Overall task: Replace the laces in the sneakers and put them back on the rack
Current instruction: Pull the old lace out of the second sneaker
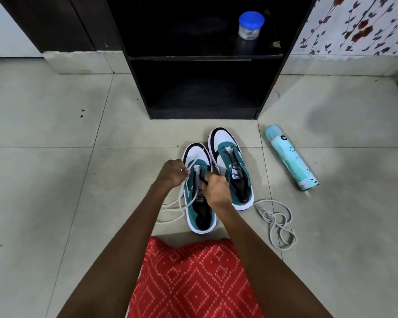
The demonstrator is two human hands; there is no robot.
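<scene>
Standing side by side on the tiled floor (pixel 55 157), centre of frame: two teal, white and black sneakers, toes pointing to the top of the frame.

- Nearer sneaker (pixel 197 154): left of the pair and lower in the frame, both hands working over its throat.
- Farther sneaker (pixel 230 166): touching or just beside the first, set slightly higher in the frame, no lace in its eyelets, tongue exposed.
- Left hand (pixel 171 173): fingers curled, pinching the white lace (pixel 182 203) at the left edge of the nearer sneaker's throat. The lace's slack trails in loops onto the floor at that shoe's left.
- Right hand (pixel 217 189): fingers curled down on the nearer sneaker's throat, pinching a dark part there; whether tongue or something else cannot be told. The two hands are close but apart.
- Loose lace (pixel 278 223): white, coiled on the floor to the right of the pair, one end running up to the farther sneaker's heel.
- Rack (pixel 202 65): dark, open-fronted, top centre, just beyond the sneakers' toes.
- Jar (pixel 251 25): clear with a blue lid, on the rack's upper shelf.
- Spray can (pixel 290 157): pale blue, lying on its side right of the sneakers.
- Red patterned garment (pixel 193 278): bottom centre, between the forearms.
- Floral wall covering (pixel 359 24): upper right.
</scene>
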